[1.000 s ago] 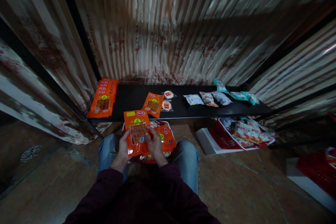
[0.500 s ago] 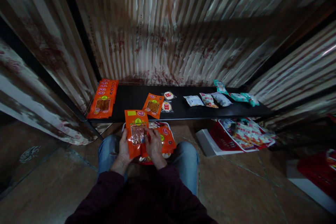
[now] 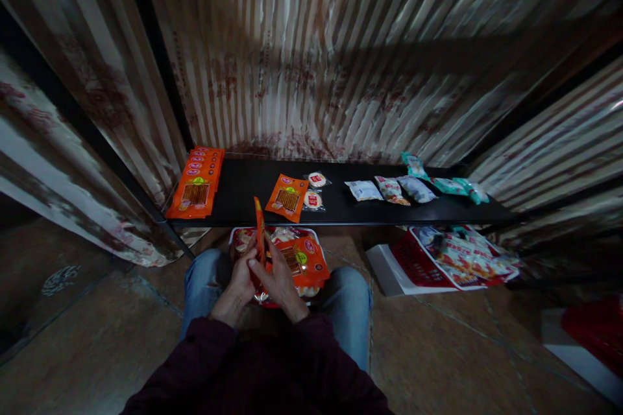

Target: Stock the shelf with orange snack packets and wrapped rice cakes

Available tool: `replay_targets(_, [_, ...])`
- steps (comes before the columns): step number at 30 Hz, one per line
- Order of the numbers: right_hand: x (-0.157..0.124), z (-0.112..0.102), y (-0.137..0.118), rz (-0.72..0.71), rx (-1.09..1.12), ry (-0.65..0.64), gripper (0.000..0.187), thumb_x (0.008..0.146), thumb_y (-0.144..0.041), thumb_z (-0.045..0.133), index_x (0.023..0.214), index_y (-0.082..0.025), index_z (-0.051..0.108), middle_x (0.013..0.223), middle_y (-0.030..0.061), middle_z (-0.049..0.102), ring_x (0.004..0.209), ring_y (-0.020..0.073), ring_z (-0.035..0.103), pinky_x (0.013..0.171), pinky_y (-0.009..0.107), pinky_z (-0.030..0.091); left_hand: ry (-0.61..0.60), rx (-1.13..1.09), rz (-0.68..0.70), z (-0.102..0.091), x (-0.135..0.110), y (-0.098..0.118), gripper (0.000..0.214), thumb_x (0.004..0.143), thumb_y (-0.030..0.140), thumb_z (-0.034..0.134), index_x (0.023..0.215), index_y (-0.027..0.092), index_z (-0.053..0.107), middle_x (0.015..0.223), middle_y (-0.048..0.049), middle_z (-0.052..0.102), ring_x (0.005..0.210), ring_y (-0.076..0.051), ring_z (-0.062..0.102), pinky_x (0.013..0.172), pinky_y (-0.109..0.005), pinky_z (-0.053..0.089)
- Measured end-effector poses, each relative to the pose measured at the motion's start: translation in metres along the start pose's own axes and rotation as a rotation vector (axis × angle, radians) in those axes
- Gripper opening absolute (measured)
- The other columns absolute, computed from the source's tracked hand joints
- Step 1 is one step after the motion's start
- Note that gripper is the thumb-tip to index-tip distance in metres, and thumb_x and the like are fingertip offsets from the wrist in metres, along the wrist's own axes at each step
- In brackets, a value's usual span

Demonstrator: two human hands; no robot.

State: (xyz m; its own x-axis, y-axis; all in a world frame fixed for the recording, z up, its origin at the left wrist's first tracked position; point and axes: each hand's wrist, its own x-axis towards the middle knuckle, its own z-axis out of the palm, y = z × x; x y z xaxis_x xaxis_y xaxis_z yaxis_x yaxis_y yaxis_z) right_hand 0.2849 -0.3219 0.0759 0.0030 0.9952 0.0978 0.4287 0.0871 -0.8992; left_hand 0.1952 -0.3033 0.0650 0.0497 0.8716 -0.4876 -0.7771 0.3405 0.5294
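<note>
Between both hands I hold an orange snack packet (image 3: 260, 227), turned edge-on so only its narrow side shows. My left hand (image 3: 242, 275) grips it from the left, and my right hand (image 3: 280, 275) presses against it from the right. Below and behind the hands is a basket (image 3: 318, 238) with a white rim, between my knees. In it lies another orange packet (image 3: 311, 259) with a clear window showing brown sticks, on top of smaller wrapped snacks.
A black shelf (image 3: 331, 211) runs across in front. On it are an overlapping row of orange packets (image 3: 196, 191), a single orange packet (image 3: 287, 198), two round wrapped snacks (image 3: 313, 200) and several small bags (image 3: 390, 189). A red basket (image 3: 413, 262) of snacks stands right.
The held packet has turned from facing me to edge-on, and my hands have come together around it. The view has shifted slightly.
</note>
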Motion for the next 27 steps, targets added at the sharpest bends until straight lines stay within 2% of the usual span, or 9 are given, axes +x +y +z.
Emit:
replay_targets(2, [0.0,-0.001,-0.003,-0.012,0.082,-0.03,0.063,0.077,-0.041,0.063,0.135,-0.022,0.046,0.131,0.0096,0.056,0.119,0.0253,0.053,0.101,0.042,0.042,-0.012,0.039,0.031,0.0,0.001,0.0,0.037,0.065,0.01,0.063,0.1,0.02,0.068,0.103,-0.0032,0.071,0.099,-0.017,0.064,0.088,-0.026,0.05])
replay_targets(4, [0.001,-0.002,-0.003,0.007,0.142,-0.034,0.052,0.082,-0.041,0.057,0.13,-0.023,0.051,0.124,0.0079,0.061,0.113,0.023,0.058,0.097,0.039,0.045,-0.043,0.078,0.054,0.0,0.001,0.001,0.046,0.063,0.01,0.066,0.106,0.023,0.066,0.109,-0.0021,0.069,0.103,-0.016,0.063,0.091,-0.025,0.047])
replay_targets(6, [0.001,-0.003,0.0,0.036,0.179,-0.012,0.041,0.087,-0.041,0.051,0.122,-0.023,0.059,0.115,0.0066,0.066,0.106,0.0214,0.062,0.093,0.035,0.047,-0.087,0.126,0.058,0.001,0.001,0.001,0.051,0.062,0.013,0.068,0.112,0.024,0.064,0.113,-0.0025,0.067,0.105,-0.017,0.061,0.094,-0.026,0.046])
replay_targets(9, [0.003,-0.003,0.008,0.071,0.211,0.019,0.039,0.089,-0.045,0.045,0.11,-0.02,0.066,0.096,0.0055,0.071,0.088,0.0204,0.066,0.081,0.032,0.051,-0.119,0.198,0.097,-0.001,0.005,0.0,0.057,0.061,0.016,0.07,0.116,0.025,0.061,0.12,-0.0035,0.064,0.109,-0.019,0.059,0.097,-0.031,0.044])
replay_targets(11, [0.005,-0.004,0.012,0.091,0.234,0.041,0.041,0.088,-0.047,0.045,0.106,-0.018,0.067,0.091,0.0054,0.072,0.081,0.0202,0.066,0.077,0.032,0.051,-0.098,0.255,0.154,-0.004,0.01,-0.002,0.058,0.06,0.016,0.07,0.117,0.025,0.06,0.123,-0.0044,0.062,0.113,-0.02,0.057,0.1,-0.033,0.042])
replay_targets(16, [0.011,-0.004,0.016,0.136,0.345,0.116,0.04,0.083,-0.05,0.05,0.1,-0.018,0.068,0.093,0.0063,0.072,0.084,0.0213,0.065,0.081,0.034,0.05,0.03,0.415,0.239,-0.013,0.025,-0.003,0.05,0.063,0.019,0.07,0.113,0.021,0.061,0.126,-0.0098,0.059,0.117,-0.023,0.053,0.101,-0.039,0.039])
replay_targets(23, [0.02,0.002,0.026,0.23,0.429,0.144,0.042,0.079,-0.055,0.053,0.086,-0.016,0.067,0.083,0.0065,0.071,0.076,0.0207,0.064,0.075,0.034,0.051,0.123,0.478,0.328,-0.015,0.029,0.01,0.041,0.064,0.011,0.069,0.103,0.021,0.062,0.111,-0.0065,0.064,0.108,-0.019,0.058,0.098,-0.035,0.04])
replay_targets(27, [0.026,0.005,0.028,0.257,0.43,0.115,0.045,0.079,-0.057,0.052,0.091,-0.016,0.067,0.086,0.0077,0.072,0.077,0.0224,0.066,0.077,0.036,0.052,0.152,0.436,0.313,-0.014,0.027,0.024,0.039,0.062,0.01,0.07,0.098,0.021,0.063,0.097,-0.004,0.066,0.092,-0.017,0.062,0.087,-0.032,0.047])
